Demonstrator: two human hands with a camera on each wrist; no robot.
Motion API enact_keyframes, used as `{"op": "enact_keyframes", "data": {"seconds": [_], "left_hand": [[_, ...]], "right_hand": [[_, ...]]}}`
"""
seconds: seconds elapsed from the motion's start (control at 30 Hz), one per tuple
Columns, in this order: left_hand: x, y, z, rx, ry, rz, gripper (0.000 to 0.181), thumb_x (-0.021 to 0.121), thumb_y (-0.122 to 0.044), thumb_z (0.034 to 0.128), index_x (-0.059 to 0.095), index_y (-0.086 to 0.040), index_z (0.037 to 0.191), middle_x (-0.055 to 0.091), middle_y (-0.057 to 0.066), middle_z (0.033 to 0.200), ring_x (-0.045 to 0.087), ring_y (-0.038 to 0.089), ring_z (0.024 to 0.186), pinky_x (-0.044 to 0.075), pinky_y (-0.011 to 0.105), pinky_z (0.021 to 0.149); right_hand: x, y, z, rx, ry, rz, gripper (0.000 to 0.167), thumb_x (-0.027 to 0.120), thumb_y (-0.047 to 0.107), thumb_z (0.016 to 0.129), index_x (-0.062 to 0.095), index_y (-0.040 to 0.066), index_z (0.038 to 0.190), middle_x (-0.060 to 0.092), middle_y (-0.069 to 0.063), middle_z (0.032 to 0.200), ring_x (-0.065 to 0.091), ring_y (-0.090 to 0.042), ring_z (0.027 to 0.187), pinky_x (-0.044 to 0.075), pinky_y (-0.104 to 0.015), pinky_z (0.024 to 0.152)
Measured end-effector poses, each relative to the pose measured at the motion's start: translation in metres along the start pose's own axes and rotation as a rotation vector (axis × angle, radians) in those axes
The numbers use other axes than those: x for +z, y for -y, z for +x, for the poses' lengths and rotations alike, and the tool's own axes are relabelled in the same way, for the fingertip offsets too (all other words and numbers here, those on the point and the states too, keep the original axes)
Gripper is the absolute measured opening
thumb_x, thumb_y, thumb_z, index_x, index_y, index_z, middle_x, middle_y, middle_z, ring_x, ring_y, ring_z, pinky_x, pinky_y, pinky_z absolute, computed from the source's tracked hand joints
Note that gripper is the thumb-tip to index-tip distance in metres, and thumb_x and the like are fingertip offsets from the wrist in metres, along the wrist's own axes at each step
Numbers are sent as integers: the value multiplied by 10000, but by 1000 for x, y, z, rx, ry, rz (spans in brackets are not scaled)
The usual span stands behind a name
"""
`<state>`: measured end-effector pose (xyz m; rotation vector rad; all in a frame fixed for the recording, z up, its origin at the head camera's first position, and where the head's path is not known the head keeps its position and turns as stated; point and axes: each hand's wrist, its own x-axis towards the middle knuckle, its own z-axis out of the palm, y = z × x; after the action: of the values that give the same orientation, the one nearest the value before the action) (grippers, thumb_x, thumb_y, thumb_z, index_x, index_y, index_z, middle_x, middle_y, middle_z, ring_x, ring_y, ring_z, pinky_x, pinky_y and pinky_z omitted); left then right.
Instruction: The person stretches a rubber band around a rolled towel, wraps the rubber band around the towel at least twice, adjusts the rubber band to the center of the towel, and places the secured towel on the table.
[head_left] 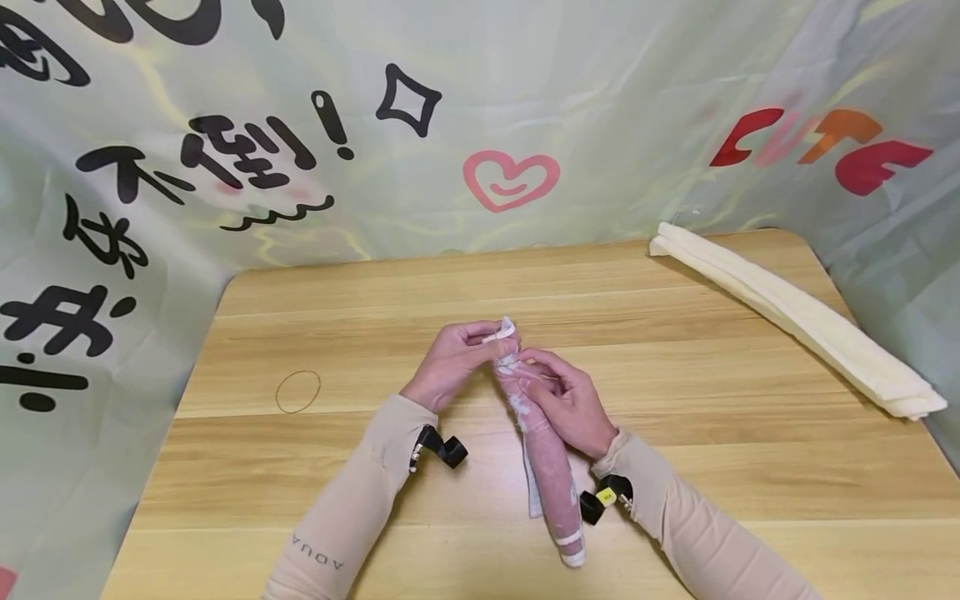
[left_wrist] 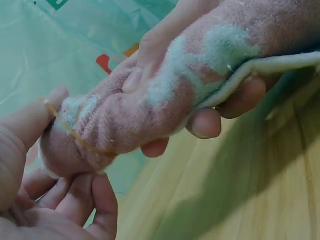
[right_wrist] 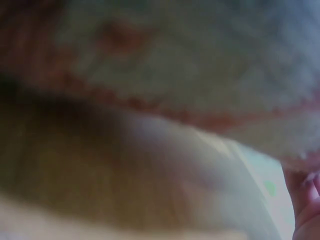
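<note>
A pink towel [head_left: 551,475] with pale patches is rolled into a long, slanting bundle. Thumb and curled fingers of my left hand [head_left: 461,354] hold its far end. In the left wrist view, a thin yellowish rubber band [left_wrist: 82,140] crosses that gathered, creased end and runs up to the left thumb. My right hand [head_left: 570,400] grips the roll just below, thumb on top and fingertips showing underneath. A pale flap hangs loose along the roll's side. Up close, the right wrist view has only a blurred stretch of towel [right_wrist: 190,65] and part of a hand at the right edge.
Another rubber band [head_left: 298,392] lies as a loose loop on the wooden table [head_left: 360,492] at the left. A long folded cream cloth [head_left: 795,321] lies slanting along the table's right side. Behind the table hangs a printed curtain [head_left: 600,108].
</note>
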<state>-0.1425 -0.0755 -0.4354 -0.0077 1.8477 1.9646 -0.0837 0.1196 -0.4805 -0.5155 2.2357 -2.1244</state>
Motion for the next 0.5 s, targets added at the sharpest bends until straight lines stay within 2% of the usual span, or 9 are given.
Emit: {"op": "enact_keyframes", "data": {"seconds": [0.13,0.27,0.4,0.5], "left_hand": [[2,-4,0,6,37,46,424,777,-95,892,677,45,1280,689,177,1369,674,170,1216,509,324,1102],[4,-6,-1,22,77,89,438,753,-88,910,651,87,1298,624,189,1455,597,267,1380,482,327,1165],[4,-6,0,12,126,118,397,695,-55,925,644,114,1280,616,195,1464,557,341,1417,551,244,1053],[1,-5,-1,18,144,160,362,639,-36,914,659,114,1243,645,193,1431,622,322,1330,576,187,930]], "right_hand": [[-1,2,-1,12,23,-23,391,602,-45,968,598,-22,1359,716,-306,1208,713,18,989,613,-205,828],[-1,1,-3,20,46,-53,418,610,-29,964,598,16,1379,720,-278,1215,715,2,984,615,-215,830],[-1,-1,-3,27,83,-59,426,617,-20,964,594,46,1385,726,-257,1199,734,-39,970,622,-232,823],[1,-1,0,35,123,-72,404,635,5,972,594,62,1370,729,-244,1203,757,-105,985,626,-250,845]]}}
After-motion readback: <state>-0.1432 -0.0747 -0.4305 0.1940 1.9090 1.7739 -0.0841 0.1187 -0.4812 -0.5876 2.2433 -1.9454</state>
